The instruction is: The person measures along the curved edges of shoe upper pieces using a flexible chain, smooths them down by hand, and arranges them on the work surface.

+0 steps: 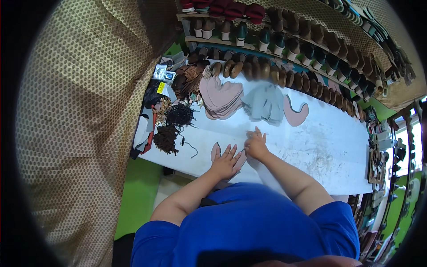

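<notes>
A blue shirt (pixel 249 227) is filling the lower edge, nearest the camera. Just beyond it the left hand (pixel 226 163) is lying open and flat, fingers spread, pressing a pink leather piece (pixel 215 152) at the near edge of the white worktop (pixel 329 151). The right hand (pixel 255 146) is resting just beside it with fingers curled; whether it is gripping anything cannot be made out. Small packets (pixel 163 74), one with a yellow label, are lying at the far left corner beside dark cord tangles (pixel 178 116). Pink cut pieces (pixel 221 98) and grey cut pieces (pixel 266 103) are stacking along the far edge. Shelved shoes (pixel 284 42) are bending toward the rim, partly cut off
</notes>
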